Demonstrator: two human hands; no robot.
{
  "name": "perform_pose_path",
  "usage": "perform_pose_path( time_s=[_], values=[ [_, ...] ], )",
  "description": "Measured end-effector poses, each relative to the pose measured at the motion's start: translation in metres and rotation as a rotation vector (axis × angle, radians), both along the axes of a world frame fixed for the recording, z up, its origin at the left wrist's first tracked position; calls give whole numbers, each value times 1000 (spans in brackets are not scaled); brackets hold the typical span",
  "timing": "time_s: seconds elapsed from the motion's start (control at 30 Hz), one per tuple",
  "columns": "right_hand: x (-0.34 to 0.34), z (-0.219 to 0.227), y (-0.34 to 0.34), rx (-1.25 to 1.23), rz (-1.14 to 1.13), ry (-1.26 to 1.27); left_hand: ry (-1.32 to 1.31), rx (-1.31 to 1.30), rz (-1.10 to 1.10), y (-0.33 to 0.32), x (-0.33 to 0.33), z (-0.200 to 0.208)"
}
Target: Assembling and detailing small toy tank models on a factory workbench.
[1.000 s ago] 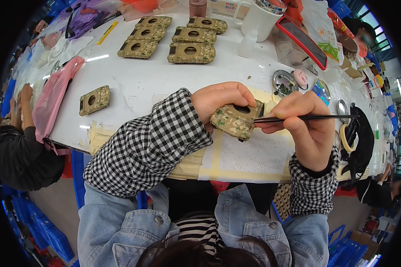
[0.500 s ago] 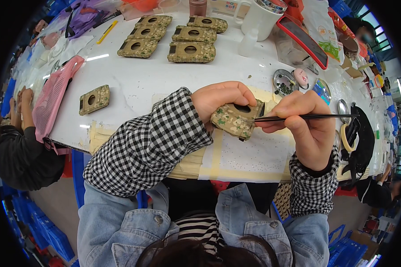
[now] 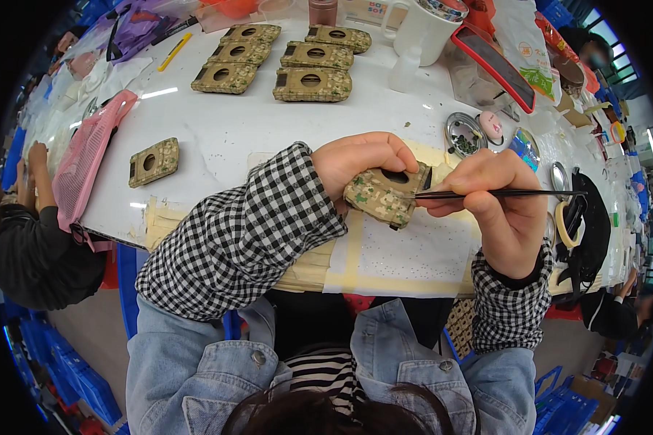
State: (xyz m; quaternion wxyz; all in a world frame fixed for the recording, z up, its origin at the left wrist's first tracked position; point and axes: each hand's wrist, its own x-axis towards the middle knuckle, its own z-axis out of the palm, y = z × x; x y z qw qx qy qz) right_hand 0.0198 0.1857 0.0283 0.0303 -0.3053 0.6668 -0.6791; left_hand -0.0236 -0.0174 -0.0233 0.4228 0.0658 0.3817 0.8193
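Observation:
My left hand (image 3: 364, 161) is closed around a camouflage model tank hull (image 3: 382, 197) with a round hole in its top, tilted above the white paper. In my right hand (image 3: 502, 199) is a slim black pair of tweezers (image 3: 526, 192), pinched between thumb and fingers. The tips touch or nearly touch the hull's edge; whether they grip anything is too small to tell. Another tank hull (image 3: 154, 163) lies alone to the left. Several more hulls (image 3: 313, 85) stand in two groups farther back.
Beneath my hands lies white paper (image 3: 399, 254) edged with masking tape and dotted with specks. To the right are a round tin (image 3: 464, 135) of small dark bits and a pink oval item (image 3: 490, 126). Behind are a red-cased phone (image 3: 495, 67) and white mug (image 3: 422, 32). A pink mesh bag (image 3: 94, 156) lies left.
The tweezers have shifted very slightly, their back end a little lower. Both my hands and the hull stay nearly still. The co-worker's hand at the far left has moved slightly.

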Motion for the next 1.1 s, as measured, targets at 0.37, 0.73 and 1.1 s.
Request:
perform_pose_path(
  time_s=[0.37, 0.73, 1.1],
  values=[
    [0, 1, 0, 8, -6, -8, -5, 1, 3, 0, 1, 1],
    [2, -2, -1, -69, -10, -59, -10, 7, -1, 0, 1, 2],
    [2, -3, 0, -30, -21, -20, 42, -34, -20, -1, -1, 0]
  ],
)
